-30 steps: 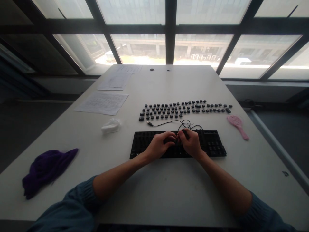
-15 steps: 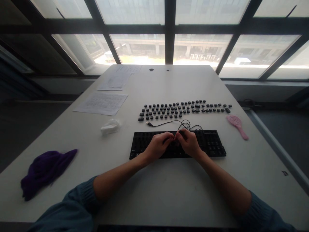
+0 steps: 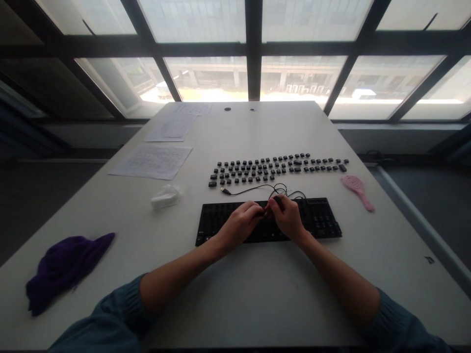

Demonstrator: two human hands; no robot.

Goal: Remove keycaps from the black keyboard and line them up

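Observation:
A black keyboard point(image 3: 324, 223) lies flat before me, with both hands meeting over its middle. My left hand point(image 3: 240, 220) is closed, thumb and fingers drawn together near the right fingertips. My right hand point(image 3: 287, 216) is curled too; a small dark patch shows by its fingers, too unclear to name. What either hand pinches is hidden. Behind the keyboard, loose black keycaps point(image 3: 259, 167) are laid out in rows. The keyboard's USB cable point(image 3: 250, 189) runs between the rows and the keyboard, coiled just beyond my right hand.
To the right lies a pink hairbrush point(image 3: 357, 189). On the left are a crumpled clear plastic bag point(image 3: 165, 197), a purple cloth point(image 3: 66, 267) and sheets of paper point(image 3: 152, 162). The white table point(image 3: 257, 299) reaches back to the windows.
The view has shifted slightly. My left fingers lie a little flatter over the keys, and the fingertips of both hands have moved slightly; the keycaps and cable stay put.

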